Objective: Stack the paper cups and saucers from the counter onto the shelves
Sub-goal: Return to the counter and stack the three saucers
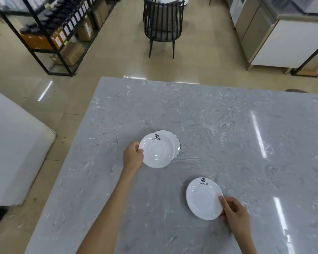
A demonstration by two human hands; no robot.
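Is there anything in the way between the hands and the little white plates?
No. The left hand already grips the upper saucer, which overlaps the black-rimmed saucer. The right hand grips the near saucer. The counter around them looks bare.

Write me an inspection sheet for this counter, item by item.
Surface: grey marbled counter, glossy with light reflections.
Job's things: three white saucers; upper saucer overlaps a black-rimmed saucer beneath it; near saucer lies apart. No paper cups seen.
Clutter: nothing seen.
Hands: left hand grips the upper saucer's left edge; right hand pinches the near saucer's right edge.
Cables: nothing seen.
Surroundings: black shelf rack with bottles and boxes at far left, dark chair beyond the counter, metal cabinets at far right, beige tiled floor.
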